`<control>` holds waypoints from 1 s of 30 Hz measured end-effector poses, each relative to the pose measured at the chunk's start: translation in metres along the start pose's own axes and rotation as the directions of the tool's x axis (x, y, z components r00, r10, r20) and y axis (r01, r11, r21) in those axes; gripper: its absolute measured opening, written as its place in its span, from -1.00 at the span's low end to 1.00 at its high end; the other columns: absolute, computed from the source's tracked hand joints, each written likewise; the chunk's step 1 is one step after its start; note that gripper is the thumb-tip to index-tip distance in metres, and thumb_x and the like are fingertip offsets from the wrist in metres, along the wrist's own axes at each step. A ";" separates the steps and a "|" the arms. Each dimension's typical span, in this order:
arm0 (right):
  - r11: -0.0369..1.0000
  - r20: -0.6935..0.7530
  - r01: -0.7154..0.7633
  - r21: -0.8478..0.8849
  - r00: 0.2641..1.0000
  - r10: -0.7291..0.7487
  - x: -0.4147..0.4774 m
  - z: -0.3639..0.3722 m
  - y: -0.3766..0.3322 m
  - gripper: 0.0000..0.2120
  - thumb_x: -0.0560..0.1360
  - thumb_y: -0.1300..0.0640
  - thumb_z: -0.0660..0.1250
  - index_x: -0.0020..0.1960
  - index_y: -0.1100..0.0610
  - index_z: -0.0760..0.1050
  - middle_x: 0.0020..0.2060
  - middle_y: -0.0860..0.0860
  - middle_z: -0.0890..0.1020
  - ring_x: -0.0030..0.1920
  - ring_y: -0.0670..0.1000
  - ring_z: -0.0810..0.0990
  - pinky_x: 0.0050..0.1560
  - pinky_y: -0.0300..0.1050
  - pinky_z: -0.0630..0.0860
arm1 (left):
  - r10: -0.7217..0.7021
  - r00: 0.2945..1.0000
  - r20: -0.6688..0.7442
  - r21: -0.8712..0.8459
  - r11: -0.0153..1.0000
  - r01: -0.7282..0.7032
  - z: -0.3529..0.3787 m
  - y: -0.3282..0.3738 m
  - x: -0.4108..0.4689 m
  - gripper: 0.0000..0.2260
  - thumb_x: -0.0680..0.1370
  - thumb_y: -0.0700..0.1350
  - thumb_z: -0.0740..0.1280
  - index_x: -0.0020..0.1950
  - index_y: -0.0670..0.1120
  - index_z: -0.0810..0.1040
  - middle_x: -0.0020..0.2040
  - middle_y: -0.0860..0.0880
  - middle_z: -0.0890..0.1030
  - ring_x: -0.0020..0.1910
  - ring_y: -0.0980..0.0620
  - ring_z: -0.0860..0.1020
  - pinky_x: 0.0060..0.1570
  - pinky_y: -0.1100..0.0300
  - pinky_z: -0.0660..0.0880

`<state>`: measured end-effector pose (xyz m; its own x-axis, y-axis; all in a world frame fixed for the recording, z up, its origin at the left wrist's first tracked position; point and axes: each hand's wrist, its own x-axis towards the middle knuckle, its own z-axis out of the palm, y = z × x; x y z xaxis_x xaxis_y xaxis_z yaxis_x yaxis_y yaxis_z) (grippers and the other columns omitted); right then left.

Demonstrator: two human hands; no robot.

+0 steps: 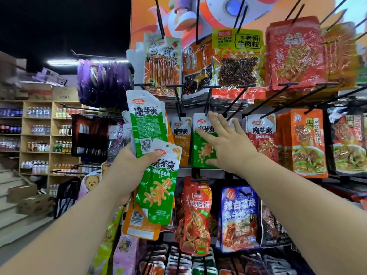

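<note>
My left hand grips a bundle of snack packets: a green one standing upright with its back label showing, another green one hanging head-down in front, and orange ones behind. My right hand is spread flat, fingers straight, against a green packet that hangs from a black peg hook on the display rack. Its thumb lies under the packet's lower edge.
The rack holds several hooked rows of packets: orange and red beside the green one, shrimp-print red and blue below, more above. Black hooks stick out towards me. Drink shelves and steps stand at left.
</note>
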<state>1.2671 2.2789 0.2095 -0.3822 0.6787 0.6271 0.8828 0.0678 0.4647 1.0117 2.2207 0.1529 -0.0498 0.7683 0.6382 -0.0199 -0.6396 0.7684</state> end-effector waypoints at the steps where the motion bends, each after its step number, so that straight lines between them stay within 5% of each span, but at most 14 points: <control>1: 1.000 0.023 -0.006 0.000 1.000 0.006 0.002 0.001 -0.001 -0.06 0.57 -0.40 0.20 0.64 -0.20 -0.38 0.60 0.10 -0.45 0.63 0.22 -0.35 0.59 0.39 -0.15 | -0.002 1.000 -0.004 -0.001 1.000 0.002 0.000 0.000 0.000 -0.83 0.63 -0.20 0.41 0.17 0.01 0.63 0.03 -0.03 0.77 -0.02 -0.08 0.75 -0.12 0.03 0.64; 5: 0.999 0.108 -0.027 0.018 0.994 0.025 0.006 -0.001 -0.011 -0.13 0.60 -0.40 0.12 0.64 -0.20 -0.37 0.64 0.08 -0.35 0.63 0.24 -0.33 0.57 0.44 -0.23 | 0.001 1.000 -0.016 -0.021 1.000 -0.001 0.001 0.002 -0.001 -0.83 0.63 -0.21 0.39 0.19 -0.01 0.63 0.02 -0.02 0.77 -0.04 -0.06 0.75 -0.23 0.14 0.66; 7: 0.986 0.057 -0.056 0.158 0.997 0.047 0.004 -0.009 -0.017 -0.24 0.65 -0.31 0.13 0.67 -0.19 -0.22 0.68 0.09 -0.13 0.66 0.24 -0.18 0.61 0.35 -0.12 | 0.017 0.999 -0.038 -0.035 0.999 -0.018 0.002 0.005 -0.001 -0.83 0.64 -0.21 0.39 0.18 0.00 0.64 0.02 0.00 0.77 -0.02 -0.05 0.75 -0.19 0.14 0.66; 10: 0.933 -0.279 -0.039 0.359 0.949 0.147 -0.008 -0.028 -0.032 -0.53 0.68 -0.15 0.17 0.54 0.00 0.35 0.42 0.10 0.48 0.47 0.19 0.35 0.43 0.15 0.31 | 0.056 0.995 -0.078 -0.090 0.994 -0.062 0.003 0.009 -0.001 -0.82 0.64 -0.19 0.39 0.18 0.04 0.63 0.05 0.02 0.76 0.05 -0.05 0.73 -0.02 0.02 0.64; 12: 0.843 -0.442 0.044 0.536 0.865 0.236 -0.016 -0.041 -0.044 -0.65 0.68 -0.11 0.22 0.24 0.11 0.59 0.08 0.07 0.62 0.17 0.13 0.52 0.18 0.03 0.41 | 0.074 0.992 -0.100 -0.151 0.985 -0.089 0.006 0.012 -0.004 -0.81 0.64 -0.22 0.38 0.18 0.05 0.62 0.06 0.01 0.76 0.03 -0.03 0.74 -0.08 0.03 0.66; 16: 0.389 -0.147 0.030 0.921 0.951 0.274 -0.025 -0.067 -0.071 -0.62 0.57 -0.25 0.36 0.03 0.08 0.60 -0.19 -0.04 0.58 -0.16 -0.03 0.54 -0.20 -0.11 0.44 | 0.124 0.987 -0.102 -0.173 0.975 -0.140 0.022 0.015 -0.014 -0.79 0.65 -0.24 0.35 0.25 -0.05 0.64 0.12 -0.04 0.75 0.10 -0.07 0.73 0.01 -0.01 0.68; 23: 0.130 0.006 -0.055 0.990 0.937 0.348 -0.040 -0.060 -0.076 -0.51 0.49 -0.12 0.53 -0.20 0.26 0.40 -0.28 0.12 0.37 -0.30 0.04 0.32 -0.25 -0.05 0.25 | 0.059 0.985 -0.160 -0.191 0.977 -0.090 0.036 0.012 -0.021 -0.69 0.61 -0.03 0.44 0.35 0.00 0.58 0.20 -0.03 0.72 0.25 -0.12 0.66 0.31 -0.28 0.52; 26: 0.053 0.052 -0.074 0.996 0.941 0.336 -0.043 -0.056 -0.072 -0.47 0.51 -0.10 0.52 -0.08 0.38 0.45 -0.28 0.13 0.39 -0.32 0.04 0.32 -0.26 -0.10 0.25 | -0.003 0.984 -0.179 -0.238 0.970 -0.040 0.042 0.017 -0.023 -0.25 0.43 0.26 0.51 0.53 0.00 0.40 0.30 -0.07 0.66 0.26 -0.17 0.63 0.27 -0.28 0.55; 30: 0.045 0.063 -0.085 0.995 0.931 0.360 -0.046 -0.055 -0.059 -0.56 0.54 -0.06 0.50 -0.10 0.32 0.45 -0.31 0.07 0.42 -0.32 0.01 0.35 -0.26 -0.10 0.29 | 0.036 0.977 -0.208 -0.205 0.975 -0.080 0.040 0.014 -0.016 -0.26 0.37 0.35 0.55 0.44 0.05 0.50 0.25 -0.06 0.67 0.16 -0.18 0.65 0.19 -0.23 0.56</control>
<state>1.2177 2.2032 0.1875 -0.0207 0.7025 0.7114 0.3436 0.6732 -0.6548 1.0523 2.2009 0.1553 -0.2572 0.7225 0.6418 -0.2206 -0.6905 0.6889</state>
